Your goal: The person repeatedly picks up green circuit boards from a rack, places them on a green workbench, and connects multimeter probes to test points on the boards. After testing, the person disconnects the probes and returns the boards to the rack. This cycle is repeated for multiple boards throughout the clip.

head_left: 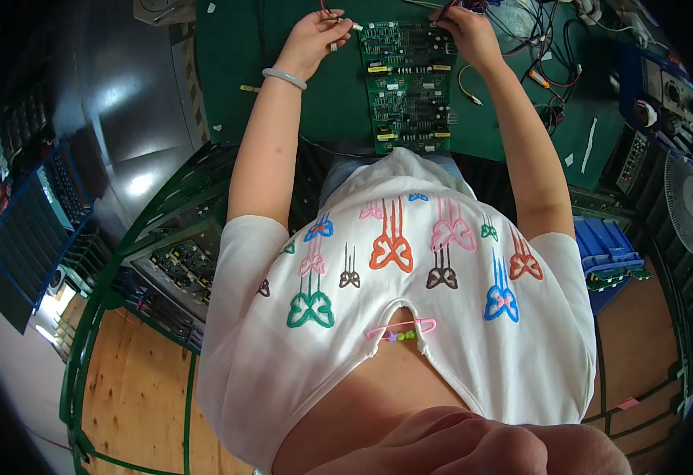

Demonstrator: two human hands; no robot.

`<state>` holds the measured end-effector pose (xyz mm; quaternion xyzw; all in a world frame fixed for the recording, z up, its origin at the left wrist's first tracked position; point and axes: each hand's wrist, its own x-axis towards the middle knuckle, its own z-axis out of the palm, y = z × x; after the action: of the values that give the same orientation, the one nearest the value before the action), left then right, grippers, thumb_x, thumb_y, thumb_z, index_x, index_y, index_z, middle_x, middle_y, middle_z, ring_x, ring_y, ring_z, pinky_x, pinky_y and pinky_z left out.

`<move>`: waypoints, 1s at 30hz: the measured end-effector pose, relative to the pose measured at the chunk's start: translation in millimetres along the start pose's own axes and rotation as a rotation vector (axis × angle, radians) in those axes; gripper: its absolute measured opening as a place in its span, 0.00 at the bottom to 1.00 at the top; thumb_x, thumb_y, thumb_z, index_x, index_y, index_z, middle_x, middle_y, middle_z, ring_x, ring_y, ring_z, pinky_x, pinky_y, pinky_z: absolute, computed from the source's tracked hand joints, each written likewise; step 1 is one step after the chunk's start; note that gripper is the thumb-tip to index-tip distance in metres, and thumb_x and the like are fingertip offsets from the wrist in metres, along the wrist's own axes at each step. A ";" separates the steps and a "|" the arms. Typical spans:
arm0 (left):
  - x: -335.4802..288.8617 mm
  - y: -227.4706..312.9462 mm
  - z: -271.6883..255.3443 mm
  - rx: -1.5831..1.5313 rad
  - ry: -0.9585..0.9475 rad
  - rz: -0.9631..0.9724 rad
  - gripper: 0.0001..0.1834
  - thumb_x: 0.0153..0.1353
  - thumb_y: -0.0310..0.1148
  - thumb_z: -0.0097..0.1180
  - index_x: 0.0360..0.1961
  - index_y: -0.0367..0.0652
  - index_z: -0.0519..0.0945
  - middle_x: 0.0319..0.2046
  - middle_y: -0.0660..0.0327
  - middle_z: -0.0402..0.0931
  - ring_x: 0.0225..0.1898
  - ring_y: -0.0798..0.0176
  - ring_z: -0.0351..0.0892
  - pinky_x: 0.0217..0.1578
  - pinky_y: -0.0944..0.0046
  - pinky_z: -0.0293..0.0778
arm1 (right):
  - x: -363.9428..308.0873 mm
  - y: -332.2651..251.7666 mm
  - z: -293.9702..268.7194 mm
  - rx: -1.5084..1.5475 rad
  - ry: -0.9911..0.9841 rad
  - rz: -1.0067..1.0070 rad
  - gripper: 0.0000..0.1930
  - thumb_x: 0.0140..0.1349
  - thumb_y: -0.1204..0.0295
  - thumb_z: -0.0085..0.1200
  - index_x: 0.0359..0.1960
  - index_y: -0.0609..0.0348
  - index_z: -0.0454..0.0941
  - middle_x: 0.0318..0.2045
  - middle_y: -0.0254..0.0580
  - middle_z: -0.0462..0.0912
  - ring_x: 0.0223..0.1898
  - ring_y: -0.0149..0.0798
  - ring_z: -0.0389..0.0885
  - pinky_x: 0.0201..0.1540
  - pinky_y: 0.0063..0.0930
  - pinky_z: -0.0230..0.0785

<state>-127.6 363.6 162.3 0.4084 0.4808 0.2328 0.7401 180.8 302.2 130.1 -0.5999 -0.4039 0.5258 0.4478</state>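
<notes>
A green circuit board panel (pixel 410 83), made up of boards joined in a column, lies on the green work surface, with its near end close to my body. At its far left corner my left hand (pixel 315 41) pinches thin red and dark wires; a small white connector (pixel 356 27) sticks out from the fingers beside the board's edge. My right hand (pixel 471 36) is at the far right corner, its fingertips closed around dark wires right by the board. Whether that wire end touches the board is hidden by the fingers.
Tangled wires (pixel 552 87) lie right of the right hand, with a loose cable (pixel 468 85) near the board. A blue-framed device (pixel 663 99) stands at the far right. Blue bins (pixel 606 245) and a fan (pixel 685 206) are on the right, a rack of boards (pixel 184 265) on the left.
</notes>
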 end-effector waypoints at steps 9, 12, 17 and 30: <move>5.0 -9.9 25.0 0.196 0.002 0.273 0.06 0.58 0.26 0.67 0.38 0.40 0.85 0.32 0.62 0.83 0.36 0.66 0.83 0.42 0.64 0.78 | -15.1 -53.1 14.4 -0.993 -0.055 -0.239 0.02 0.56 0.77 0.57 0.30 0.61 0.78 0.29 0.53 0.81 0.34 0.55 0.81 0.35 0.46 0.72; 0.6 4.3 41.4 0.334 0.064 0.158 0.05 0.61 0.25 0.65 0.37 0.39 0.80 0.33 0.60 0.82 0.36 0.67 0.82 0.41 0.64 0.78 | -14.7 -45.2 23.6 -1.073 0.019 -0.174 0.03 0.56 0.77 0.57 0.30 0.60 0.76 0.29 0.53 0.81 0.33 0.56 0.81 0.35 0.47 0.72; 9.6 3.8 58.4 0.403 0.144 0.234 0.05 0.60 0.24 0.65 0.35 0.38 0.80 0.32 0.60 0.82 0.35 0.67 0.81 0.39 0.64 0.77 | -19.2 -44.1 30.1 -1.016 0.100 -0.219 0.04 0.56 0.78 0.57 0.31 0.59 0.74 0.29 0.51 0.81 0.34 0.57 0.81 0.34 0.46 0.71; 14.8 12.0 78.1 0.755 0.246 0.316 0.06 0.61 0.27 0.65 0.34 0.35 0.81 0.30 0.55 0.84 0.33 0.60 0.84 0.38 0.60 0.79 | -22.3 -40.4 28.6 -0.836 0.107 -0.116 0.06 0.52 0.79 0.58 0.31 0.59 0.74 0.30 0.48 0.82 0.34 0.54 0.82 0.34 0.44 0.71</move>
<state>-50.3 351.5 180.5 0.6887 0.5485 0.1979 0.4310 149.2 295.1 173.7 -0.7328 -0.5916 0.2587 0.2149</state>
